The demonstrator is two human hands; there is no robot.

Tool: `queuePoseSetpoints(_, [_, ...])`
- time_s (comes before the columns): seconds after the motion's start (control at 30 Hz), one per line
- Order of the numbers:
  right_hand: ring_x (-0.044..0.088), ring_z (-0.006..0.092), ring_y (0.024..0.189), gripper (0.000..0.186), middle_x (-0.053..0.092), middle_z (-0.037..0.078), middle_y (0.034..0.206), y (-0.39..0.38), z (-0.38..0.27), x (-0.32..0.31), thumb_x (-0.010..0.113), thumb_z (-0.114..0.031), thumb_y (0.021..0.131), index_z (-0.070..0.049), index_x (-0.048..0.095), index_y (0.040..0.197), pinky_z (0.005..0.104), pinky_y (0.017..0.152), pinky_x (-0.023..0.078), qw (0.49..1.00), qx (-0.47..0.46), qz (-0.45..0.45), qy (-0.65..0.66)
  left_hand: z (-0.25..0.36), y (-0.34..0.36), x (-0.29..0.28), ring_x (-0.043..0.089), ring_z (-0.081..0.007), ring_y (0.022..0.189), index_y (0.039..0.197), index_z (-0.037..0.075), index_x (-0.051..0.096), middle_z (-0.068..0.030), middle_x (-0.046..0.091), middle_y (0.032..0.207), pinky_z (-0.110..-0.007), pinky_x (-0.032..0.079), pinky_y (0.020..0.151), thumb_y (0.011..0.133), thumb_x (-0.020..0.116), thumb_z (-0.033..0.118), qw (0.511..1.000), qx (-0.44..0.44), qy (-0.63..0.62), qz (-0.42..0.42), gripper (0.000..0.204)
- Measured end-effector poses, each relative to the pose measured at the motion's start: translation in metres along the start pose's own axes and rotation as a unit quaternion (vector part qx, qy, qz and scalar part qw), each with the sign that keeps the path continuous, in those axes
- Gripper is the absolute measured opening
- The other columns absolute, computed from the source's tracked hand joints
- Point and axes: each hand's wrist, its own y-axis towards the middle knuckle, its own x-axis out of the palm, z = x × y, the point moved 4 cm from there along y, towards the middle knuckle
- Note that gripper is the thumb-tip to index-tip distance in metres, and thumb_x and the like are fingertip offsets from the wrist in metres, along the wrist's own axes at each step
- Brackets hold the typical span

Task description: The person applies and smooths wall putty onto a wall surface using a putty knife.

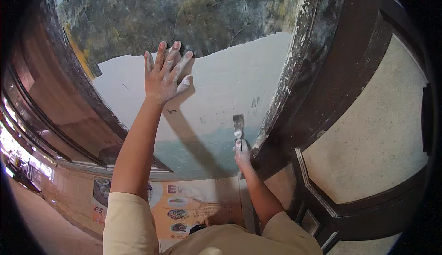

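Note:
My left hand (166,76) lies flat with fingers spread on a wall panel, its fingertips crossing the edge between a white smoothed area (221,80) and the dark painted surface (202,13) above. White powder or paste coats its fingers. Lower and to the right, my right hand (242,155) grips a putty knife (238,122) by the handle, blade pointing up against the white area. That hand is whitened too. Small dark nicks and marks dot the white coat. Toward the bottom the panel turns pale blue-green.
A dark frame with flaking paint (294,61) borders the panel on the right. Beyond it stands dark panelling with a pale inset (368,130). A printed orange and white sheet (184,209) lies below the panel. On the left are brown panels (69,93) and a bright opening.

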Motion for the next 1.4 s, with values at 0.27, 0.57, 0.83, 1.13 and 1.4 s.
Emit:
queuePoseSetpoints(0.27, [0.049,0.0082,0.054,0.029,0.05,0.0,0.077,0.0,-0.013,-0.017,0.045,-0.034,0.099,-0.009,0.049,0.112,0.024,0.044,0.041,0.996,0.024,-0.052,0.07,0.0,-0.001,-0.005,0.019,-0.0286,0.144,0.135,0.033,0.05,-0.0019,0.032,0.152,-0.062,0.016,0.11,0.073,0.067,0.045,1.0,-0.006,-0.015,0.0,0.065])
queuePoseSetpoints(0.57, [0.046,0.0091,0.054,0.036,0.053,0.002,0.069,0.017,-0.189,-0.004,0.045,-0.038,0.099,-0.003,0.054,0.103,0.0248,0.048,0.038,0.992,-0.112,0.029,-0.059,-0.006,-0.002,-0.008,0.012,-0.0284,0.145,0.139,0.032,0.045,-0.0022,0.025,0.155,-0.063,0.016,0.109,0.075,0.067,0.041,0.998,0.001,-0.048,-0.051,0.068])
queuePoseSetpoints(0.83, [0.052,0.0121,0.059,0.041,0.055,0.003,0.076,-0.009,-0.066,0.02,0.043,-0.044,0.098,-0.005,0.055,0.104,0.0279,0.052,0.043,0.99,0.062,-0.098,0.077,-0.053,-0.033,-0.032,0.029,-0.0173,0.14,0.139,0.028,0.043,0.0052,0.035,0.15,-0.048,0.021,0.113,0.068,0.069,0.03,0.984,0.134,-0.075,-0.088,0.076])
queuePoseSetpoints(1.13, [0.042,0.0065,0.056,0.025,0.049,-0.003,0.072,-0.021,-0.191,0.063,0.047,-0.036,0.099,-0.01,0.05,0.098,0.0229,0.048,0.035,0.985,-0.121,-0.049,0.114,-0.14,-0.062,-0.046,0.017,-0.0276,0.144,0.138,0.029,0.046,-0.003,0.028,0.154,-0.063,0.013,0.109,0.074,0.066,0.034,0.999,-0.039,-0.011,-0.036,0.067])
queuePoseSetpoints(1.4, [0.052,0.012,0.064,0.027,0.052,0.003,0.069,-0.023,-0.203,0.086,0.046,-0.028,0.098,-0.002,0.052,0.097,0.0294,0.062,0.043,0.984,-0.167,-0.027,0.049,-0.136,-0.081,-0.028,0.017,-0.0323,0.144,0.136,0.02,0.05,-0.0105,0.031,0.152,-0.062,0.009,0.111,0.072,0.064,0.035,0.997,-0.071,0.006,0.022,0.067])
